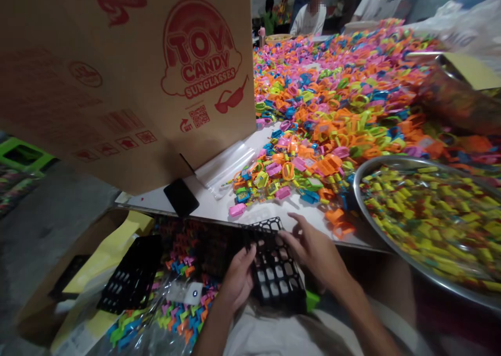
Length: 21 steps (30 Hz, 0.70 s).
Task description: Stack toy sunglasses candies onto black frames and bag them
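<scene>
A black plastic grid tray (278, 277) with rows of openings is tilted over my lap, its upper end near the table edge. My left hand (239, 272) grips its left edge, thumb on top. At the upper right of the tray is my right hand (313, 249), index finger and thumb apart, the thumb tip over the tray's edge; its other fingers are partly hidden. A bright green piece (312, 299) shows under the tray's right side. Just beyond the hands, colourful plastic toy pieces (282, 191) lie on the white table (211, 210).
A large cardboard box (129, 84) stands at left, with a black phone (181, 197) and clear plastic bags (227, 168) before it. At right is a metal basin (362, 202) of yellow-wrapped pieces. Below left, an open carton (43, 304) holds another black tray (131, 275). People sit behind.
</scene>
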{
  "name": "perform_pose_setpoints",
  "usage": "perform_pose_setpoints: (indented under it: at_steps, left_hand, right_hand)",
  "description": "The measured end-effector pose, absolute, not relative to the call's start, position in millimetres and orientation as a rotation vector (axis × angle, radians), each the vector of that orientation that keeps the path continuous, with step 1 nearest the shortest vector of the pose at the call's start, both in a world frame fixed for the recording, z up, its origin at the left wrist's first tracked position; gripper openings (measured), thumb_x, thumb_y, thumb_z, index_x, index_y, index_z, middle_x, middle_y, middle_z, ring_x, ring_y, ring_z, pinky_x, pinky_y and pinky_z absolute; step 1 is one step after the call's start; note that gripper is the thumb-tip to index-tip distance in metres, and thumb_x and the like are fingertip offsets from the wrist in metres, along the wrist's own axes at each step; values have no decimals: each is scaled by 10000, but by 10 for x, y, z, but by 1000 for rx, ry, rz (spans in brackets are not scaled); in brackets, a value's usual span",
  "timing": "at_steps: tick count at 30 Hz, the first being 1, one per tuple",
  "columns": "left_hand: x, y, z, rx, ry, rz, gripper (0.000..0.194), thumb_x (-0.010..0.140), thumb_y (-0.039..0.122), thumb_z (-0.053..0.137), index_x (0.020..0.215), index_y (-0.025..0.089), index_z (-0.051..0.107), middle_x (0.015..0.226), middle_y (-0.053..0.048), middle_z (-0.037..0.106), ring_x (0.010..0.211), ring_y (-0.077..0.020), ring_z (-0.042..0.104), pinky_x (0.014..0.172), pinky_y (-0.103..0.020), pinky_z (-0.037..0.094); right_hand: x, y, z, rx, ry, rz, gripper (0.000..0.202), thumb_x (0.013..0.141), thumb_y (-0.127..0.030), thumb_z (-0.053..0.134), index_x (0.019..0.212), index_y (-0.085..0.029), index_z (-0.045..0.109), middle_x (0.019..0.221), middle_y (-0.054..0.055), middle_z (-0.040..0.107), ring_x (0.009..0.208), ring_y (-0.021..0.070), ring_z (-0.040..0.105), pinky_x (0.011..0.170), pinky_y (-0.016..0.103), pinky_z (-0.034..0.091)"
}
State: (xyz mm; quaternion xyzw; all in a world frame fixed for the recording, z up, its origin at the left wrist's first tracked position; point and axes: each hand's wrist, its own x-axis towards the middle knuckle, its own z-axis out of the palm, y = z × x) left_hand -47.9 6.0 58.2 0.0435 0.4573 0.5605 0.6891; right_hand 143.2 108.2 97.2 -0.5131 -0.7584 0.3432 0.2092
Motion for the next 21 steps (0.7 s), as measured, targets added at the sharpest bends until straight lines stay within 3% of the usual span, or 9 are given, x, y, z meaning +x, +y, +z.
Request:
perform_pose_setpoints:
  at_steps: [5,11,16,19,21]
  left_hand:
    - [-494,-72,500,64,1093,1278,574,691,531,979,1095,170,788,1131,-117,818,1109,-281,768,956,-346,617]
    - [-533,-139,426,23,1148,1269,632,649,524,1002,1109,153,779,1057,-129,819,1012,-277,792,825,-310,634]
    - [-446,-35,376,37,1165,1282,605,630,551,1000,1059,170,809,1047,-117,821,1099,-286,773,892,-313,628]
    - [-359,79,424,43,1146,1243,594,634,567,992,1056,189,815,1092,-112,822,1127,-289,764,953,-342,615]
    - [-307,145,457,62,1130,1218,608,635,569,990,1060,172,812,1086,-121,825,1101,-290,770,961,-355,609]
  right_hand:
    - [1027,1565,1080,-1356,-2452,522,384,1135,-395,385,1393,-267,639,1276,103,740,977,262,750,717,306,502]
    - [766,1702,970,-1495,-2606,310,381,1134,-427,395,1293,-206,661,1145,158,743,834,260,742,612,297,418]
    - [1190,1451,894,-1724,-2495,257,264,1103,-385,463,1243,-208,600,994,120,770,661,232,710,526,299,281]
    - [1532,1286,914,-1804,-2341,355,284,1081,-395,499,1274,-193,551,819,79,756,660,264,714,542,297,300]
    - [1725,1175,947,-1770,-2245,439,323,1066,-433,509,1279,-194,549,854,90,765,694,279,722,573,302,360]
